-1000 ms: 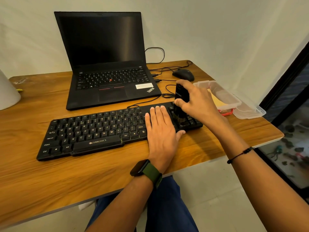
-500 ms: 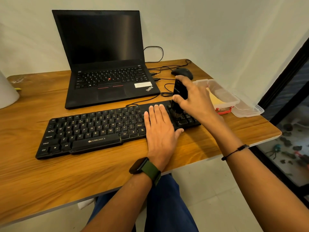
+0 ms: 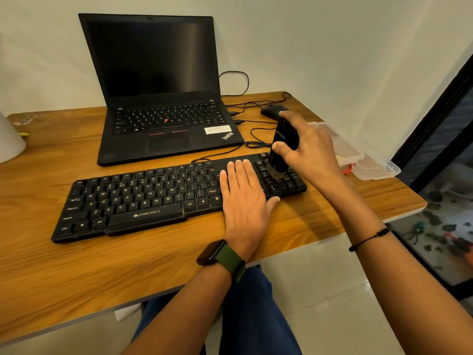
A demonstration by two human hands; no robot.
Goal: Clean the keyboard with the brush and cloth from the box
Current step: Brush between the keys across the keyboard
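The left hand [image 3: 244, 198] lies flat over the right-middle stretch of the keyboard [image 3: 143, 201], so those keys are covered. The right hand [image 3: 311, 149] wraps the brush [image 3: 284, 147], hiding most of its far side, and blocks the near end of the clear box [image 3: 355, 152] too; can't tell what's inside it. The mouse [image 3: 272, 110] is half behind the fingers. A white thing [image 3: 9, 142] is cut off at the left edge

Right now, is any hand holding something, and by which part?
The right hand grips the black brush by its upper body, bristles down on the keyboard number pad. The left hand holds nothing; it lies flat on the keyboard.
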